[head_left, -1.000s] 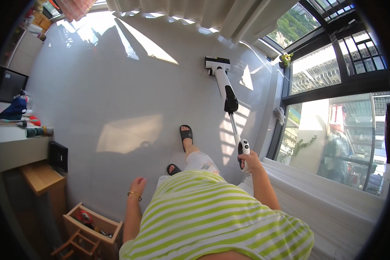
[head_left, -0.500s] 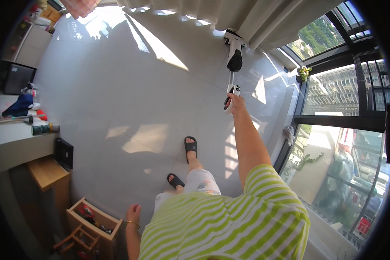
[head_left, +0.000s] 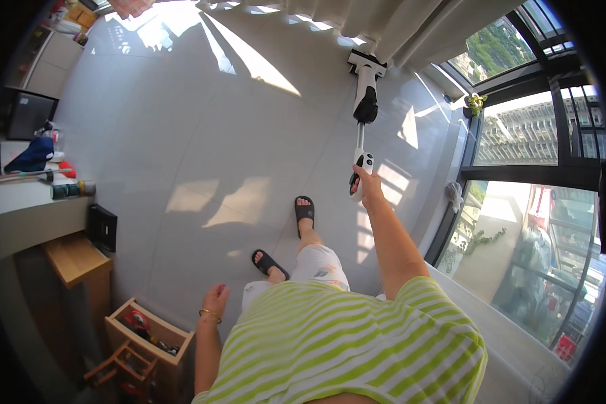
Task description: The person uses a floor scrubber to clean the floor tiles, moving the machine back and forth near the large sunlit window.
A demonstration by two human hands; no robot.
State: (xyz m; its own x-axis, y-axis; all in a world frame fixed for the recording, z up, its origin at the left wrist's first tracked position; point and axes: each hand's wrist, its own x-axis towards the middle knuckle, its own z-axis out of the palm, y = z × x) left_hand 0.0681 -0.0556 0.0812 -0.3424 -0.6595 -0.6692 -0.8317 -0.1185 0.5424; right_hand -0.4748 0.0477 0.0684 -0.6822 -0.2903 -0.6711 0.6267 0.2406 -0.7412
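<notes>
My right hand point(head_left: 368, 186) is wrapped round the looped handle of a white and black upright floor cleaner point(head_left: 365, 94). The arm is stretched out ahead and to the right. The cleaner leans low towards me on a thin pole, with its wide head on the tiles just short of the curtain point(head_left: 357, 17). By my left side hangs my left hand point(head_left: 214, 299), a gold bracelet on its wrist. Its fingers are curled in, and I see nothing in them.
Grey floor tiles point(head_left: 249, 148) carry bright sun patches. Large windows point(head_left: 518, 135) line the right, with a small potted plant point(head_left: 475, 104) by the frame. At lower left, a wooden drawer unit point(head_left: 151, 330) holds tools, below a cluttered white counter point(head_left: 20, 215).
The cleaner has come back towards me, its head now showing more fully in front of the curtain. My right hand has drawn nearer with it. My left hand has risen slightly.
</notes>
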